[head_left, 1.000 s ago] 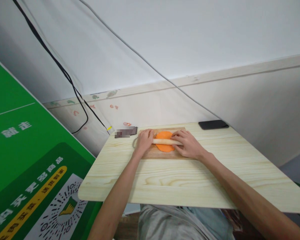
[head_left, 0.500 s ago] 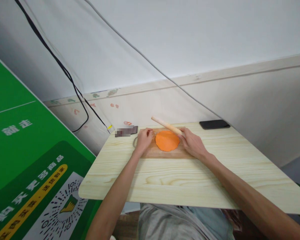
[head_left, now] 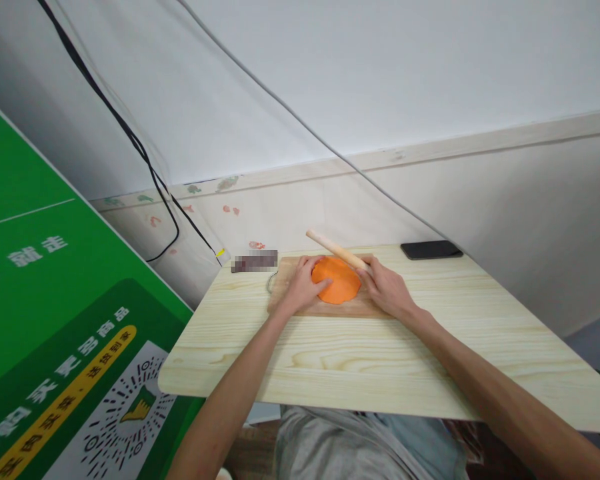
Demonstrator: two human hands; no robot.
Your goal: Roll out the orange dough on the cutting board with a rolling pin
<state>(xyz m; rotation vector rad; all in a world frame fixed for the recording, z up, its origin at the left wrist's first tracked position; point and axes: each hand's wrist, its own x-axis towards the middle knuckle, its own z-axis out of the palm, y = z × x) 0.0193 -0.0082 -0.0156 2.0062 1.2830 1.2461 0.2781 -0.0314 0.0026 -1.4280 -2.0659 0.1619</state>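
A flat, round orange sheet of dough [head_left: 337, 281] lies on a wooden cutting board [head_left: 350, 310]. At the sheet's left edge is my left hand [head_left: 304, 283], its thumb over the orange surface and its fingers apart along the far left rim. A pale wooden rolling pin [head_left: 336, 250] is held at its near end by my right hand [head_left: 386, 287], just right of the sheet. The pin slants up and left, over the board's far edge. The board's metal ring handle [head_left: 271, 283] shows at its left end.
The board rests on a light wood-grain table [head_left: 340, 363] against the wall. A black phone [head_left: 431, 249] lies at the back right, and a blurred-out dark object [head_left: 255, 261] at the back left. A green printed panel [head_left: 80, 280] stands left; a grey cable [head_left: 300, 119] crosses the wall.
My left hand has moved right from beside the orange sheet onto its left edge, and its fingers have spread from a pinch. The right hand still holds the rolling pin in nearly the same place.
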